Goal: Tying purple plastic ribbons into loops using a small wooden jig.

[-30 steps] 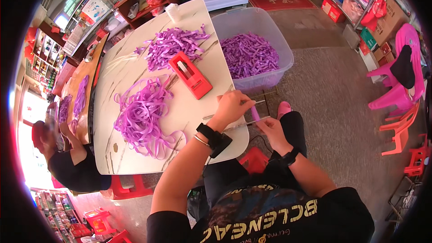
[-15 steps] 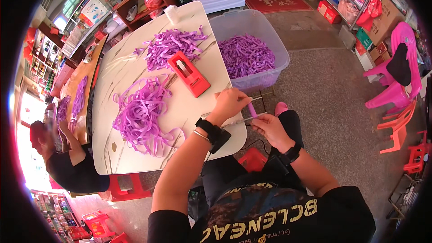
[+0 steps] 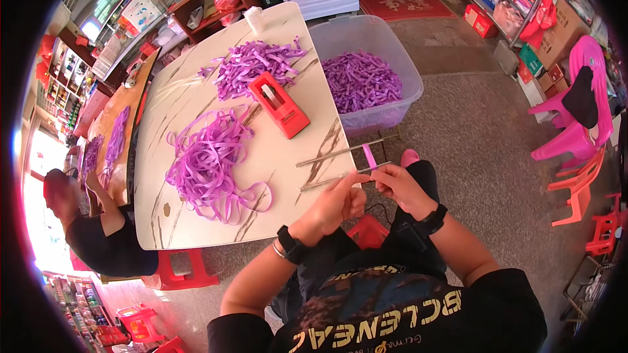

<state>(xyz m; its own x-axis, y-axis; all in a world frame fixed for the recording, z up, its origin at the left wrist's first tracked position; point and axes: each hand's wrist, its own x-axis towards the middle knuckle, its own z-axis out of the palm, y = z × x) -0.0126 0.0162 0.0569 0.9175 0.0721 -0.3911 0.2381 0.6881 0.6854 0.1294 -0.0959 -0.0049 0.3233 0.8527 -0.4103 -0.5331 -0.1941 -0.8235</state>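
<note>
Two thin metal rods (image 3: 327, 157) jut out past the right edge of the marble-patterned table (image 3: 281, 189). A short loop of purple ribbon (image 3: 369, 155) spans them near their outer ends. At the near rod, my right hand (image 3: 402, 188) pinches, apparently on the ribbon's lower end. My left hand (image 3: 337, 206) is just left of it, below the near rod; its fingers are curled and its index finger reaches to the right fingertips. Whatever lies inside the left fingers is hidden. On the table are a loose tangle of long purple ribbon (image 3: 209, 167) and a red tape dispenser (image 3: 280, 106).
Behind lies a heap of short purple ribbon pieces (image 3: 255, 68), near a white spool (image 3: 254, 21). A translucent bin (image 3: 409, 95) filled with purple pieces stands beyond the table's right edge. Another person (image 3: 98, 229) sits at the left. Pink chairs (image 3: 582, 104) stand far right.
My left hand has dropped from above the far rod to below the near one, uncovering the rods and the ribbon loop. My right hand has shifted slightly.
</note>
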